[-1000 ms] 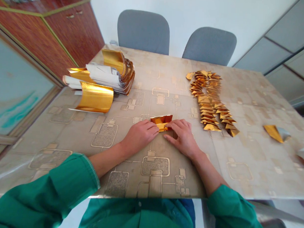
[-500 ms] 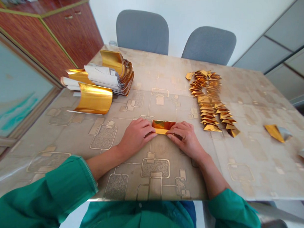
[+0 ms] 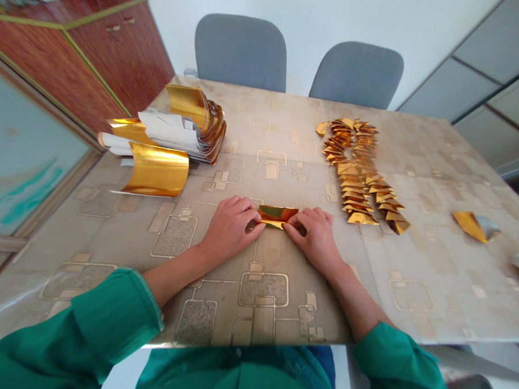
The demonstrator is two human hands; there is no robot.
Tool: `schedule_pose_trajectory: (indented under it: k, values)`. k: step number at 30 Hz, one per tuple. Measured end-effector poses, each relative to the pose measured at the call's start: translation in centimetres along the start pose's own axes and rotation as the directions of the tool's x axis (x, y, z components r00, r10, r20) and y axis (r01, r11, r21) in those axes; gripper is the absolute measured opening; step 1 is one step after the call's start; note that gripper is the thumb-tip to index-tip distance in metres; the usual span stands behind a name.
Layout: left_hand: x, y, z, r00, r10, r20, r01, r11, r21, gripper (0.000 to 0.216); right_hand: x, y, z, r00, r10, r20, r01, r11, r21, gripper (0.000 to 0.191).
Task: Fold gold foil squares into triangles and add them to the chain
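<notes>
A narrow folded strip of mirror-gold foil paper (image 3: 278, 216) lay on the beige patterned desk (image 3: 452, 286), directly in front of the person and between both hands. The left hand (image 3: 231, 228) and right hand (image 3: 313, 239) held it from either side, their fingers (image 3: 254, 213) curled and pressed together, pinching its short ends. The strip looked light and thin, crisp enough to hold a crease but likely slippery on its glossy face, so its folded ends seemed the surest place to grip. It shone a deep, reflective gold. Beyond the right hand ran a double row of small folded gold triangles (image 3: 357, 172), while a stack of curved gold-and-white sheets (image 3: 189, 132) stood farther left.
</notes>
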State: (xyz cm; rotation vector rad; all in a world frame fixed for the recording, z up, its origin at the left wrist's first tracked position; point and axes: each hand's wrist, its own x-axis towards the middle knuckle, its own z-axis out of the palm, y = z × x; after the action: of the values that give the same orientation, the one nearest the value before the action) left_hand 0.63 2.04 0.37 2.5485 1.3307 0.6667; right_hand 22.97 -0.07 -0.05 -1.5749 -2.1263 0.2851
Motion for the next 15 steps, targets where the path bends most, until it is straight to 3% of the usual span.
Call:
schedule_pose_trajectory:
  k: [15]
  values:
    - [0.43, 0.27, 0.32, 0.994, -0.094, -0.047, 0.095, 0.995, 0.020, 0.014, -0.05, -0.67, 0.44, 0.998, 0.022, -0.052, -0.029, 0.990, -0.135, 0.020]
